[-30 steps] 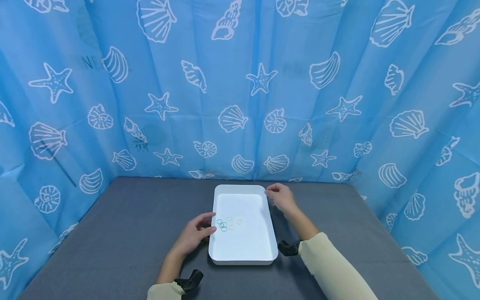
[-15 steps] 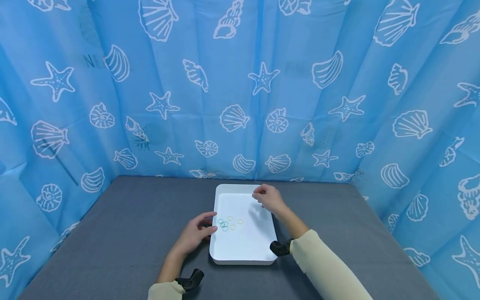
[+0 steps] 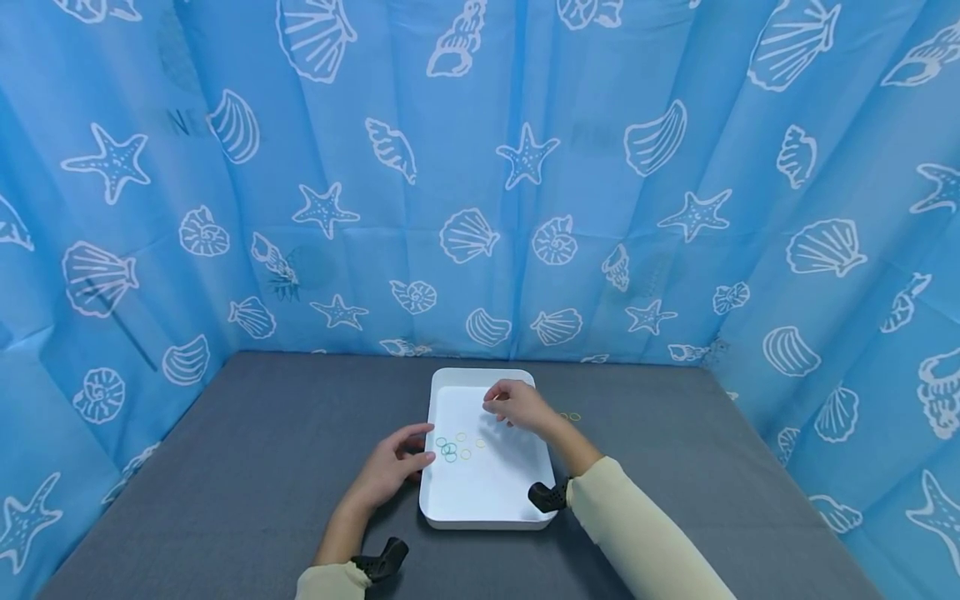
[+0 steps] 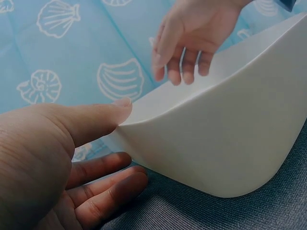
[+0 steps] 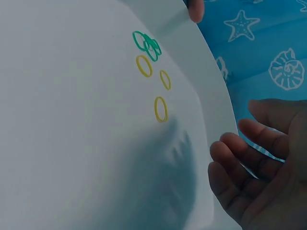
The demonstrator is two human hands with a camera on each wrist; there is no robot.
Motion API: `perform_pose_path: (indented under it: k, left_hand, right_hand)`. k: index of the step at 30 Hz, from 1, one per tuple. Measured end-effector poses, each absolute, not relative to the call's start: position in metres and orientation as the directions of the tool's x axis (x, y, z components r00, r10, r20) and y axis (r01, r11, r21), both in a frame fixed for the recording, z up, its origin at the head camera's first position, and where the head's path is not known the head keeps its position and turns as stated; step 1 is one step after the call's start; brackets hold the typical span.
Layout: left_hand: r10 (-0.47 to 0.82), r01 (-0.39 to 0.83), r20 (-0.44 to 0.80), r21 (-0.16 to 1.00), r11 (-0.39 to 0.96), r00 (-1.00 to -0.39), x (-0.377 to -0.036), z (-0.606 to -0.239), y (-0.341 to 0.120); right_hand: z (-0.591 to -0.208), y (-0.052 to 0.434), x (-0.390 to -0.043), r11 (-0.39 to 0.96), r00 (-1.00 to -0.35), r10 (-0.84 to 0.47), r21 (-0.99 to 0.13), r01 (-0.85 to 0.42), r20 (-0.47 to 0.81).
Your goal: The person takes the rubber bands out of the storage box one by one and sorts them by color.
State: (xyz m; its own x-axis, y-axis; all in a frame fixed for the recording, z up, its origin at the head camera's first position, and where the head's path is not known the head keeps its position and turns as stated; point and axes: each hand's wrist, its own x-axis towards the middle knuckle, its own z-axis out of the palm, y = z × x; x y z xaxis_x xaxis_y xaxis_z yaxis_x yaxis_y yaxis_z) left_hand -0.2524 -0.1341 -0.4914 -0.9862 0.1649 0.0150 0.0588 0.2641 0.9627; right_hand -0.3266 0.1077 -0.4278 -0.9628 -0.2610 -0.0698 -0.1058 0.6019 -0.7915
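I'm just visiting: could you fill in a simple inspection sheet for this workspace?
Surface: grey table, with a white tray on it.
Job's things: clustered green rings and three yellow rings inside the tray; two more yellow rings on the table beside it.
Clutter: nothing seen.
Grippers: bare hands; left hand touches the tray's rim, right hand is above the tray, whether holding anything is unclear.
Cables: nothing seen.
Surroundings: blue curtain with white shells and starfish.

One white rectangular tray [image 3: 495,492]; inside, three thin yellow rings [image 5: 156,109] and perhaps four overlapping green rings [image 5: 149,44]; outside, two more yellow rings [image 3: 575,417].
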Motion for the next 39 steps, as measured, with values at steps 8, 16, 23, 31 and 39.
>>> perform_pose_path:
  k: [8, 16, 23, 31, 39]
  left_hand:
    - [0.175, 0.04, -0.005, 0.966, 0.255, -0.985, -0.251, -0.49, -0.133]
    - [0.186, 0.039, -0.009, 0.967, 0.251, -0.982, -0.251, -0.491, -0.133]
    - [0.187, 0.055, 0.01, 0.969, 0.24, -0.982, -0.247, -0.481, -0.133]
    - [0.168, 0.033, -0.007, 0.971, 0.238, -0.986, -0.252, -0.488, -0.135]
    - [0.162, 0.028, -0.013, 0.97, 0.243, -0.987, -0.251, -0.488, -0.134]
  right_hand:
    - [-0.438, 0.106, -0.332, 0.633, -0.911, -0.388, -0.759, -0.152, -0.142]
    - [-0.449, 0.108, -0.334, 0.627, -0.87, -0.453, -0.763, -0.158, -0.192]
    - [-0.447, 0.105, -0.332, 0.654, -0.852, -0.481, -0.731, -0.193, -0.206]
    - [-0.451, 0.101, -0.331, 0.695, -0.852, -0.48, -0.683, -0.223, -0.209]
    - [-0.454, 0.097, -0.332, 0.754, -0.863, -0.464, -0.602, -0.264, -0.202]
